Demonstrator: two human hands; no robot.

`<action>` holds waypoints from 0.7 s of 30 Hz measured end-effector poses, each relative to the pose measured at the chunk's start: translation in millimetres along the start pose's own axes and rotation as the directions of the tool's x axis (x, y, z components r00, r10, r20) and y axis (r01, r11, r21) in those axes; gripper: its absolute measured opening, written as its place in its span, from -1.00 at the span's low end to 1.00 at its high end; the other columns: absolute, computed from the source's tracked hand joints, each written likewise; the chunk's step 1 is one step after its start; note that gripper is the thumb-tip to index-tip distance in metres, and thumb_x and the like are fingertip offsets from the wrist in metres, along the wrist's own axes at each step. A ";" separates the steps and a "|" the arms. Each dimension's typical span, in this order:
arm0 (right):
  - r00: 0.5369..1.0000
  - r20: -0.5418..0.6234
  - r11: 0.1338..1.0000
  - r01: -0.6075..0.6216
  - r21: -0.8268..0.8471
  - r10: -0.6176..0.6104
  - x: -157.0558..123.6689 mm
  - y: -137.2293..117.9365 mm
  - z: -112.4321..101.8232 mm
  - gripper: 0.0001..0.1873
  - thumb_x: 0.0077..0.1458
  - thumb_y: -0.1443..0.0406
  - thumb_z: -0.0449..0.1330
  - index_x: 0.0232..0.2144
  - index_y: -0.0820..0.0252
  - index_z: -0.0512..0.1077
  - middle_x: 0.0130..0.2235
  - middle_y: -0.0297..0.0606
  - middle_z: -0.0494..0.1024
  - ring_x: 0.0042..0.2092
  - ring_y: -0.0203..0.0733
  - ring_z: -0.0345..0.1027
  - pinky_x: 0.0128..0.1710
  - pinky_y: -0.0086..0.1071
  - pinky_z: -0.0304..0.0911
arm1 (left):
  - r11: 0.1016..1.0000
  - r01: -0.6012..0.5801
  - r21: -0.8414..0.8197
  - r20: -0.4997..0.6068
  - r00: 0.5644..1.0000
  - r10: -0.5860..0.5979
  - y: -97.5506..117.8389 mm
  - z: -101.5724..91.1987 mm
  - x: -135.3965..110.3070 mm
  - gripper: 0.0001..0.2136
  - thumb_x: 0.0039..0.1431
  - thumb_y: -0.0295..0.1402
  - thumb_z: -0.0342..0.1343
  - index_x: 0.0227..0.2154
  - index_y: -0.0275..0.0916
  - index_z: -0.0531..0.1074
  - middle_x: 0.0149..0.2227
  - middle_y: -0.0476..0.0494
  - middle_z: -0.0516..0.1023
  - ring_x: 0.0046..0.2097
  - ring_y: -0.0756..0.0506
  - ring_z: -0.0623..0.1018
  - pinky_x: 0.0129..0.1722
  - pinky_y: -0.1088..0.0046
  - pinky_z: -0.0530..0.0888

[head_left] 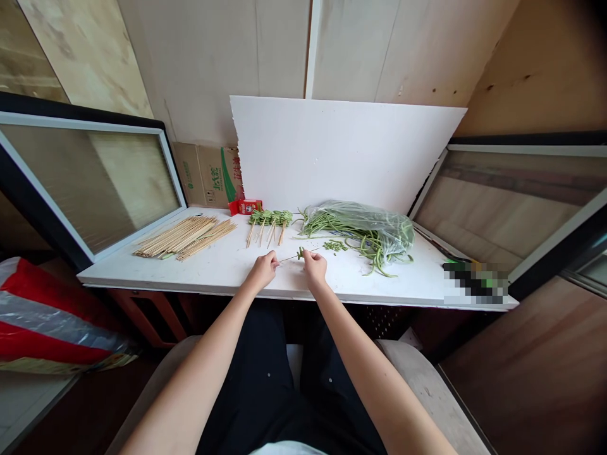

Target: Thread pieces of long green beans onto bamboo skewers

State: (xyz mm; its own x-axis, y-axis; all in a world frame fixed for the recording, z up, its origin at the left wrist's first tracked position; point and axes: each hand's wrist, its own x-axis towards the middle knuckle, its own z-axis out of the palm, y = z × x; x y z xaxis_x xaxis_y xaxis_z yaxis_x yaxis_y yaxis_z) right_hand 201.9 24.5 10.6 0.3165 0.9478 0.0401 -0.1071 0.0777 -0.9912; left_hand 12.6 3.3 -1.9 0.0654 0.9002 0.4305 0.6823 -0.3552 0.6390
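Note:
My left hand [262, 270] is closed around one end of a thin bamboo skewer [287, 258] above the near part of the white table. Short green bean pieces [300, 253] sit on that skewer, right by the fingertips of my right hand [315, 268], which pinch at them. Its tip shows beyond my right fingers. Just past this hand lies a small heap of cut bean pieces [335, 245]. Long green beans [339, 222] spill from a clear plastic bag [396, 229] on the right. Behind my hands rest several finished skewers of bean pieces [270, 218], their bare sticks toward me.
A large pile of bamboo skewers [177, 236] lies at the left of the white table [227, 272]. A red box [249, 206] and a cardboard carton [206, 174] stand behind. A white board [341, 151] leans at the back. A pixelated dark item [474, 279] lies far right.

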 end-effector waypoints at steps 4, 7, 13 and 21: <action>0.999 -0.007 0.999 -0.032 -0.004 0.032 -4.1 -4.6 4.6 -0.74 -0.05 0.10 0.32 -0.51 0.14 0.42 -0.49 -0.27 0.52 -0.38 -0.13 0.37 -0.40 -0.34 0.22 | 1.000 0.006 0.002 -0.009 1.000 -0.006 0.9 -0.8 -0.8 -0.82 0.21 -0.60 0.05 -0.41 -0.17 0.39 -0.41 -0.08 0.55 -0.30 -0.11 0.55 -0.28 0.44 0.37; 0.999 0.006 0.999 -0.044 0.002 0.044 -5.3 -6.8 3.3 -0.76 -0.05 0.11 0.30 -0.50 0.14 0.43 -0.45 -0.26 0.54 -0.35 -0.13 0.39 -0.41 -0.36 0.22 | 1.000 0.001 0.004 -0.010 1.000 -0.001 1.4 -1.7 -1.3 -0.82 0.23 -0.58 0.05 -0.40 -0.17 0.39 -0.41 -0.08 0.56 -0.30 -0.11 0.56 -0.28 0.44 0.37; 0.996 0.053 0.997 -0.073 -0.003 0.073 -4.8 -9.9 -6.0 -0.68 -0.01 0.03 0.29 -0.51 0.15 0.44 -0.43 -0.22 0.56 -0.42 -0.18 0.33 -0.44 -0.34 0.26 | 1.000 -0.009 0.000 -0.009 1.000 0.009 3.3 -2.8 -2.2 -0.82 0.23 -0.58 0.05 -0.40 -0.16 0.38 -0.39 -0.08 0.58 -0.30 -0.12 0.56 -0.27 0.43 0.37; 0.995 0.091 0.999 -0.043 0.000 0.043 -5.4 -8.1 -9.3 -0.68 -0.12 0.07 0.39 -0.54 0.13 0.41 -0.48 -0.29 0.49 -0.42 -0.21 0.29 -0.42 -0.35 0.27 | 1.000 -0.003 0.000 -0.009 1.000 0.003 6.6 -4.1 -3.1 -0.81 0.22 -0.59 0.05 -0.41 -0.16 0.37 -0.41 -0.07 0.56 -0.31 -0.11 0.55 -0.28 0.45 0.37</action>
State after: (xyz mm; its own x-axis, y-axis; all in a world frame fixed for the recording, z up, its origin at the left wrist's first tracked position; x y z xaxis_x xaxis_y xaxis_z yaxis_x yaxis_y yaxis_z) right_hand 209.9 15.9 17.2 0.2247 0.9744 0.0090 -0.1202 0.0369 -0.9921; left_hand 13.9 -2.8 3.6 0.0607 0.8968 0.4383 0.6823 -0.3578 0.6375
